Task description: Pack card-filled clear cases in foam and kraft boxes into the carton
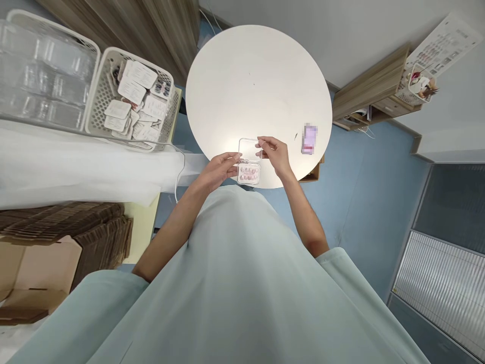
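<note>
A small clear plastic case stands open at the near edge of the round white table (257, 76). Its base holds a card of pink press-on nails (249, 173), in two rows. The transparent lid (248, 148) is swung back, away from my body. My left hand (223, 169) grips the case's left side near the hinge, thumb and fingers closed on it. With thumb and fingertips, my right hand (273, 152) pinches the lid's upper right corner. The remaining fingers of that hand show partly through or beside the lid.
A blurred purple item (309, 139) lies on the table's right side, beside a small dark mark. At left, one basket (94, 96) holds several nail cards; another (22, 17) holds clear boxes. Folded cardboard (102, 242) is stacked lower left. A wooden cabinet (371, 86) stands right.
</note>
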Demonstrator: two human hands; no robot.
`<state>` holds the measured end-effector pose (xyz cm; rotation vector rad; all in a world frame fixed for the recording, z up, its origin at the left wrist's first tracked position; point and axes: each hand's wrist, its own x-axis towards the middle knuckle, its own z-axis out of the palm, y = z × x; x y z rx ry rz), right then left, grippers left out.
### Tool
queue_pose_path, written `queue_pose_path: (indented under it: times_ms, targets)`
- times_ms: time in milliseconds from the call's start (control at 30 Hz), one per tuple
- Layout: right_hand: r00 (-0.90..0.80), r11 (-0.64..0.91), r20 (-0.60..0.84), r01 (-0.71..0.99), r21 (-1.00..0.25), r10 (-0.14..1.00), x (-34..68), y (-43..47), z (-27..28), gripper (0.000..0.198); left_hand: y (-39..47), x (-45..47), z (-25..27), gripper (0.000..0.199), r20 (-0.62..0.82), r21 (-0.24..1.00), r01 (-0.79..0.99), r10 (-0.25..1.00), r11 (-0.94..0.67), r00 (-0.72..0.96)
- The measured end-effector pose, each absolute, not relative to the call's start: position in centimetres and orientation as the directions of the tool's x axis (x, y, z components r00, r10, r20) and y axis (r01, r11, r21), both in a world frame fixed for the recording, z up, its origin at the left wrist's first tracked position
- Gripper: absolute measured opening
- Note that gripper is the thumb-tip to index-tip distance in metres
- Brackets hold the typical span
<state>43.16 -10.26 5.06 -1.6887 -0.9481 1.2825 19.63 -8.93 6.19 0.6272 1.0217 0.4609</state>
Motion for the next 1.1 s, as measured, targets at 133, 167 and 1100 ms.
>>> queue_pose_path:
  times_ms: [133,167,1100]
  targets:
    - [0.221,-0.38,-0.343,0.151,-0.913,0.913,43.8,-10.2,5.0,0.059,-9.2,19.3,6.0,0.041,-0.656,0.659,-0.029,0.593,0.751,0.467]
    - [0.214,-0.366,-0.328,0.176,-0.914,0.92,44.0,-10.2,5.0,0.059,-9.3,19.2,6.0,0.039,-0.656,0.661,-0.021,0.59,0.75,0.471]
    - [0.153,-0.242,-0.204,0.302,-0.922,0.967,44.3,-19.2,8.2,0.067,-8.8,20.6,6.1,0.059,-0.596,0.734,-0.004,0.647,0.679,0.475]
